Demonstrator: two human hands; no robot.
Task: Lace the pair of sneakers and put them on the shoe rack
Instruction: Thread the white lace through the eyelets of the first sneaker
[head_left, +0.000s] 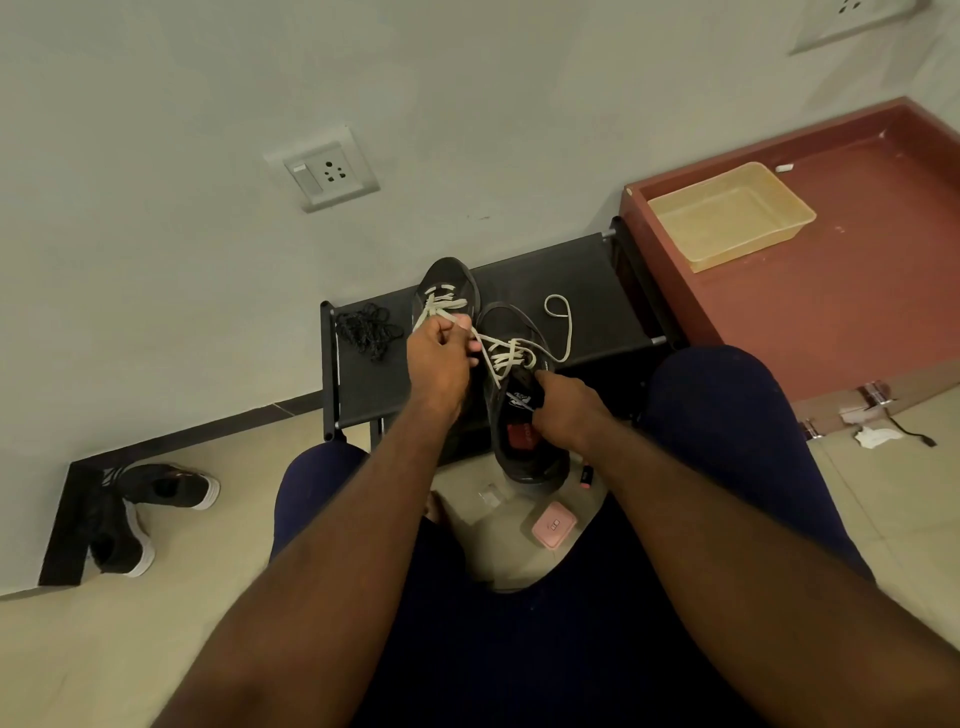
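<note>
Beyond the person's lap (519, 649), before the shoe rack (561, 280), the right hand (563, 410) grips the tongue of the near sneaker (524, 460), whose toe rests on the rack, the left hand (441, 358) pinches its white lace (506, 351), and the other sneaker (447, 280) stands on top of the rack.

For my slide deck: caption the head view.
Left hand grips a white lace; right hand holds the black sneaker at the shoe rack.
</note>
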